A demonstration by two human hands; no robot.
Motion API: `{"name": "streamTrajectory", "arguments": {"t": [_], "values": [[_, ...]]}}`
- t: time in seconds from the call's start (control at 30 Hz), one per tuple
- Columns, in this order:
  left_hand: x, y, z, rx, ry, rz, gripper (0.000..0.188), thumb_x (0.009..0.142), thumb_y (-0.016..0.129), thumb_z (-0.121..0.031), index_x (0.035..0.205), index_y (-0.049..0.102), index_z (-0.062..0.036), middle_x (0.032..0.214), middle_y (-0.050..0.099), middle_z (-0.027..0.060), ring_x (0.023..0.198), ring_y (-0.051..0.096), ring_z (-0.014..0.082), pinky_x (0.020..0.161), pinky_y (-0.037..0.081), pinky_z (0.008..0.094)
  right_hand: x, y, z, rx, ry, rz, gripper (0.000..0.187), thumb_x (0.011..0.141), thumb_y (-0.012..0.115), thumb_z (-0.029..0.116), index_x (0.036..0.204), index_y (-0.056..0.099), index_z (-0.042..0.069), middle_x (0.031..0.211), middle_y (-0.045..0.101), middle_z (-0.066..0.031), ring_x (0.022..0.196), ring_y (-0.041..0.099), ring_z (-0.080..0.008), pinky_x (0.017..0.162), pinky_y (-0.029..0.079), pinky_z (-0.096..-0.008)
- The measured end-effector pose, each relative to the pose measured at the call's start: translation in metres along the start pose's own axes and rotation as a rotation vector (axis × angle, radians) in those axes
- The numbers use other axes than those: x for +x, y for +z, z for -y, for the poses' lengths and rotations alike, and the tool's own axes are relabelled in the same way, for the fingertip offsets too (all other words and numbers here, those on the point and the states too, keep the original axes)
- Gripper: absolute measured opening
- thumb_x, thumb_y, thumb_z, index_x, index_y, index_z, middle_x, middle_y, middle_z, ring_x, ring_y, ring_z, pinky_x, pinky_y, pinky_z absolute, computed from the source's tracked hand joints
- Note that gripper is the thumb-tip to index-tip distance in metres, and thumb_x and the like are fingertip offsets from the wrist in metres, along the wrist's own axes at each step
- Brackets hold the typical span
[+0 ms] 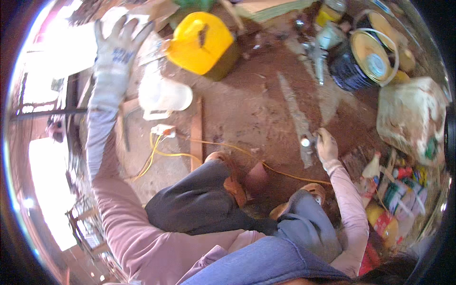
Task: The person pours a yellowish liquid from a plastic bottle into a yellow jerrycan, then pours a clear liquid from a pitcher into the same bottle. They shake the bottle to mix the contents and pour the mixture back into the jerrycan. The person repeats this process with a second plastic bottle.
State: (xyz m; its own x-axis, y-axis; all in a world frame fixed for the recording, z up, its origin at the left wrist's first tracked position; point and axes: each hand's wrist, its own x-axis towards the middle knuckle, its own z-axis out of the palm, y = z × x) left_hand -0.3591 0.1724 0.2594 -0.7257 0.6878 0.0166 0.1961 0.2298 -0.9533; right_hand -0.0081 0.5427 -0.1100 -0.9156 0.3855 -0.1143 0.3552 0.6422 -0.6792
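My left hand (118,45), in a pale work glove with dark marks, reaches far out at the upper left. Its fingers are spread over a bright, washed-out area, and whether they touch anything there cannot be made out. Beside it stand a yellow jerrycan (202,42) and a translucent white jug (164,95). Low over the brown ground, my right hand (327,148) has its fingers curled in; what they close on, if anything, is hidden. Just left of this hand, a small shiny round spot (305,141) shows at a long grey strip (293,111) on the ground.
An orange-yellow cord (280,174) runs past my feet from a white socket box (163,130). A wooden strip (196,128) lies near the jug. On the right are a dark bucket (351,71), a dirty white container (411,114) and several bottles and packages.
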Motion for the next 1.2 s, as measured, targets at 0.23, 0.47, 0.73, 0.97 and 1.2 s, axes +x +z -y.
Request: {"name": "streamTrajectory", "arguments": {"t": [0.23, 0.47, 0.73, 0.97, 1.2], "values": [[-0.015, -0.033, -0.051, -0.317, 0.129, -0.268, 0.072, 0.087, 0.065, -0.027, 0.155, 0.041, -0.0265, 0.159, 0.041, 0.0047, 0.148, 0.036, 0.0304, 0.12, 0.019, 0.0665, -0.021, -0.112, 0.101, 0.178, 0.34, 0.173, 0.028, 0.095, 0.056, 0.028, 0.113, 0.069, 0.012, 0.109, 0.072, -0.0196, 0.105, 0.069, -0.0384, 0.082, 0.055, -0.0494], [-0.021, -0.131, -0.134, -0.739, 0.741, -0.311, 0.076, 0.075, 0.076, -0.038, 0.144, 0.053, -0.0178, 0.158, 0.04, 0.0164, 0.149, 0.032, 0.0419, 0.124, 0.013, 0.0655, -0.126, -0.132, 0.092, -0.16, 0.082, -0.557, 0.026, 0.095, 0.063, 0.03, 0.08, 0.057, 0.01, 0.07, 0.062, -0.0125, 0.068, 0.065, -0.0364, 0.061, 0.051, -0.0512], [-0.037, -0.211, -0.22, -0.796, 1.541, -0.518, 0.044, 0.09, 0.06, -0.023, 0.133, 0.064, -0.0149, 0.132, 0.06, 0.0155, 0.135, 0.048, 0.0365, 0.118, 0.026, 0.0641, -0.352, -0.313, 0.093, -0.854, 0.562, -0.987, 0.02, 0.092, 0.065, 0.02, 0.108, 0.062, 0.008, 0.102, 0.068, -0.0151, 0.089, 0.067, -0.0392, 0.075, 0.056, -0.0473], [-0.05, -0.23, -0.236, -0.795, 1.503, -0.532, 0.043, 0.086, 0.063, -0.02, 0.129, 0.066, -0.0152, 0.118, 0.063, 0.0163, 0.123, 0.055, 0.0358, 0.113, 0.032, 0.0631, -0.394, -0.419, -0.012, -1.062, 0.82, -0.656, 0.03, 0.099, 0.055, 0.04, 0.11, 0.059, 0.012, 0.098, 0.071, -0.018, 0.091, 0.069, -0.0414, 0.075, 0.054, -0.0525], [-0.073, -0.22, -0.228, -0.991, 1.399, -0.332, 0.052, 0.074, 0.076, -0.024, 0.123, 0.066, -0.0131, 0.112, 0.062, 0.0143, 0.114, 0.056, 0.0348, 0.107, 0.037, 0.0605, -0.33, -0.424, -0.114, -1.007, 1.016, -0.392, 0.04, 0.1, 0.047, 0.055, 0.116, 0.063, 0.021, 0.102, 0.073, -0.0175, 0.092, 0.07, -0.0436, 0.079, 0.056, -0.0571]]}}
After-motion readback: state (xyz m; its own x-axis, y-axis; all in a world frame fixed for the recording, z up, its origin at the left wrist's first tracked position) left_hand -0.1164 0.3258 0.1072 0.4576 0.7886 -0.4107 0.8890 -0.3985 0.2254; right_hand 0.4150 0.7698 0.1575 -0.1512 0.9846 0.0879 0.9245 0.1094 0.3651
